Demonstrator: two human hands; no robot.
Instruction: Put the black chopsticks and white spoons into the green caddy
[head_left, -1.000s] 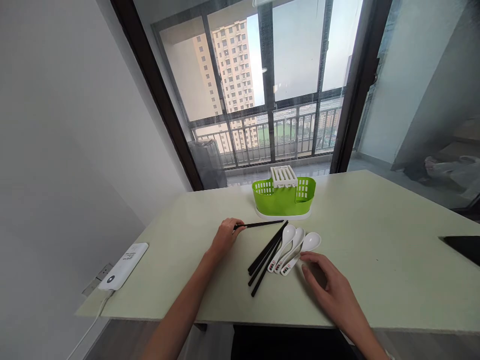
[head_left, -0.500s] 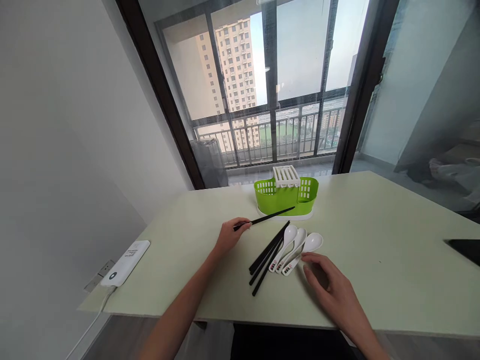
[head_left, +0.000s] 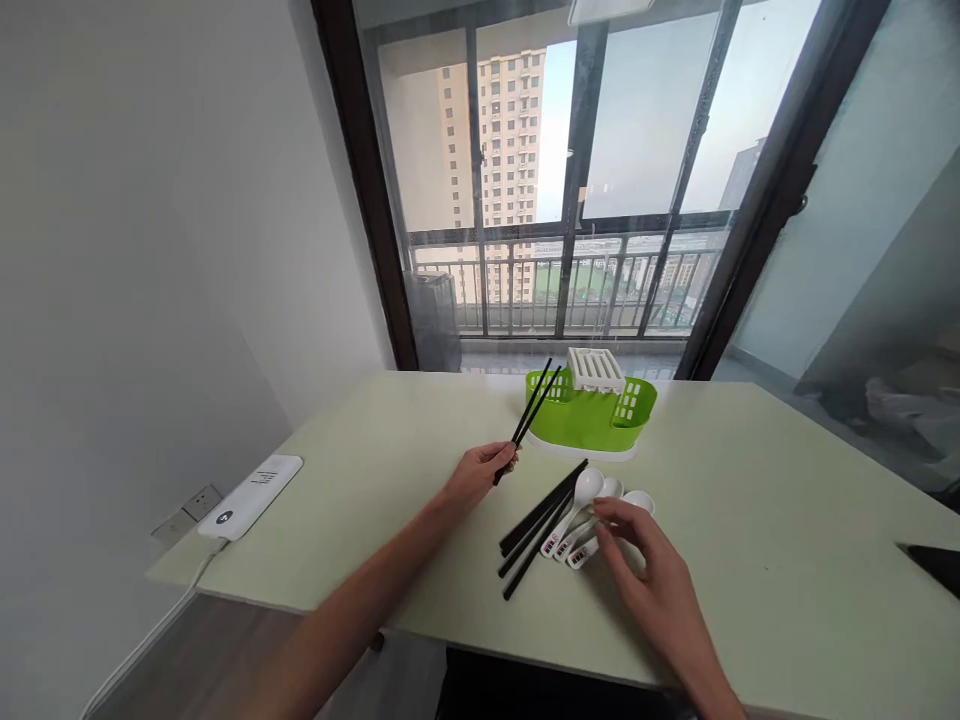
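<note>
— What surrounds the pale green rectangular table (head_left: 750, 520)?

— A plain white wall (head_left: 150, 250) on the left, with a wall socket (head_left: 182, 508) low beside the table's left edge.

— And behind?

— Dark-framed glass balcony doors (head_left: 585, 180), daylight, a metal railing (head_left: 570, 290), and a tall beige apartment tower (head_left: 510, 150) outside.

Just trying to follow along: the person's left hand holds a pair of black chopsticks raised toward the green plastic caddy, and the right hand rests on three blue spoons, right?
Not quite. The head view shows the spoons under the right hand are white, not blue. The rest holds: the left hand holds a pair of black chopsticks raised toward the green plastic caddy.
</note>
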